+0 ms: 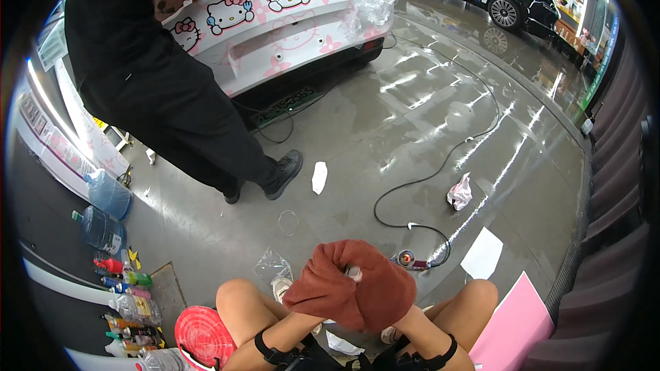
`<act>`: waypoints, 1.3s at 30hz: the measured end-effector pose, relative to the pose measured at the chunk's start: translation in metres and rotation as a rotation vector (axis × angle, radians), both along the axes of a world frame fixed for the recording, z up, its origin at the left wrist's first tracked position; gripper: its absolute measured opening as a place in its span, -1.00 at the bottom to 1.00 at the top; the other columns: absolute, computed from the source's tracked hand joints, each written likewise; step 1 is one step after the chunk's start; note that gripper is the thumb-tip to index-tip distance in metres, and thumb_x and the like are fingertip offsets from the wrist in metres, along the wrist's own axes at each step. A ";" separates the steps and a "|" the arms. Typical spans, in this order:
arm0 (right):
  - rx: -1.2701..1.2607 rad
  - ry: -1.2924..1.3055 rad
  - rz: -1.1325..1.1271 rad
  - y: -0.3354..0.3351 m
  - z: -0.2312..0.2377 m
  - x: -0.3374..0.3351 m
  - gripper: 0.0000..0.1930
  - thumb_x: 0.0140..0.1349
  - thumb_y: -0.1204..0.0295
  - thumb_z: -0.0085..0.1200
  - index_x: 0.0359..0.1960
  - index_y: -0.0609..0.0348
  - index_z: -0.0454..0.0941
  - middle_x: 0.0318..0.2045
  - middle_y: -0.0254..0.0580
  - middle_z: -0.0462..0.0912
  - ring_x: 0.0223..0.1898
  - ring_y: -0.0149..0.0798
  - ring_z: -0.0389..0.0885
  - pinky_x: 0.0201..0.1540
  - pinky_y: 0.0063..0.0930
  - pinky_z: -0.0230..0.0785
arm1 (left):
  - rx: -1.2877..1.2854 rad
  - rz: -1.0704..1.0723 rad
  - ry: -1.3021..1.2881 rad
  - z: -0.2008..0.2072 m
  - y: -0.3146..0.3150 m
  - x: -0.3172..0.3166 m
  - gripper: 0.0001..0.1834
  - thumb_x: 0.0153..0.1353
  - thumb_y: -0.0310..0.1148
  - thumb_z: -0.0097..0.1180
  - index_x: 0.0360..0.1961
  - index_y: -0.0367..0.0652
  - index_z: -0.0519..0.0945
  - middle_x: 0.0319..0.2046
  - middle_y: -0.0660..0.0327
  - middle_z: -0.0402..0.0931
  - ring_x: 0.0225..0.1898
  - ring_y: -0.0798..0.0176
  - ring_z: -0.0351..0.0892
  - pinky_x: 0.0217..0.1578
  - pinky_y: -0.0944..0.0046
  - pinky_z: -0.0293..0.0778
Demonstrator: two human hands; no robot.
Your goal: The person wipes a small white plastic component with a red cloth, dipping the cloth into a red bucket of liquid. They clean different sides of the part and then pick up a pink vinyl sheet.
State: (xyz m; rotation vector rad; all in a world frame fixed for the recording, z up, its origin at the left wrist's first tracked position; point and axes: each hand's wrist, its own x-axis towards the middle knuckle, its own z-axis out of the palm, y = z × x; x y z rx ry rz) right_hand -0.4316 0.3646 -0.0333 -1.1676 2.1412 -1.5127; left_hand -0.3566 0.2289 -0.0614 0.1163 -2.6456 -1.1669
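A reddish-brown towel point(323, 275) is bunched up in front of my body, above my bent knees. My left hand point(314, 321) and my right hand point(410, 314) are wrapped in it, so their fingers are hidden. Between the towel's folds shows a small pale spot point(354, 273) of something I cannot make out. Just beyond the right side of the cloth, a corded tool point(407, 258) with a round orange-and-metal end lies on the floor.
A co-worker point(158, 89) in black stands at a white car point(275, 34) with pink cartoon graphics. A black cable point(454, 154) snakes over the floor. Bottles point(141, 308) line the left wall. A red round stool point(205, 335) and a pink board point(515, 323) flank me; paper scraps point(460, 192) lie about.
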 end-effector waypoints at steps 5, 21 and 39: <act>-0.355 -0.009 -0.032 -0.019 -0.009 -0.008 -0.53 0.01 0.47 0.34 -0.01 0.17 0.46 -0.12 -0.10 0.57 -0.07 -0.13 0.57 0.03 -0.36 0.38 | -0.050 -0.054 -0.016 0.002 0.001 -0.007 -0.29 -0.22 -0.28 0.34 0.05 -0.22 0.44 0.00 0.15 0.48 0.04 0.15 0.51 0.02 0.22 0.44; -0.098 0.249 0.011 -0.014 -0.006 0.001 -0.37 0.06 0.47 0.16 0.25 0.11 0.35 0.06 -0.06 0.54 0.07 0.04 0.51 0.08 -0.22 0.38 | -0.206 -0.009 -0.118 0.021 -0.004 -0.006 -0.43 0.02 -0.33 0.26 0.10 -0.15 0.44 0.01 0.16 0.48 0.09 0.13 0.48 0.08 0.18 0.42; -0.081 -0.011 -0.059 -0.010 -0.012 0.013 -0.33 -0.24 0.47 0.39 0.08 0.15 0.56 0.06 -0.03 0.61 0.02 -0.01 0.61 0.07 -0.40 0.44 | 0.223 -0.034 0.171 -0.004 -0.009 -0.003 -0.62 0.08 -0.50 0.23 -0.04 -0.17 0.48 -0.13 0.23 0.51 -0.09 0.30 0.52 0.00 0.30 0.46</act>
